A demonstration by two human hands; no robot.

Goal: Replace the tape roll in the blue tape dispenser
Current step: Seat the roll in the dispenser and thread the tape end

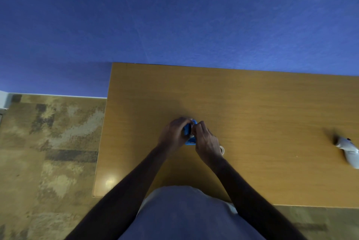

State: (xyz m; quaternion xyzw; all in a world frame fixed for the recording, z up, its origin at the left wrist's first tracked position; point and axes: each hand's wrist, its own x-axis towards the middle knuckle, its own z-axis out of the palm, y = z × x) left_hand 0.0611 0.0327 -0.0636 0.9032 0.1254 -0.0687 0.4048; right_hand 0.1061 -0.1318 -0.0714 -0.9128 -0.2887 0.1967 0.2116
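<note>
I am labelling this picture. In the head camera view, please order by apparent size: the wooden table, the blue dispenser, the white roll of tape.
1. wooden table, far the largest.
2. blue dispenser, partly covered by both hands.
3. white roll of tape, smallest, though mostly hidden behind the right hand.

Glossy wood-grain table (252, 103), blue plastic tape dispenser (188, 130), matt blue wall (174, 16), mottled floor (48, 142).

Wooden table (252, 103) — white object (347, 150) far right
</note>
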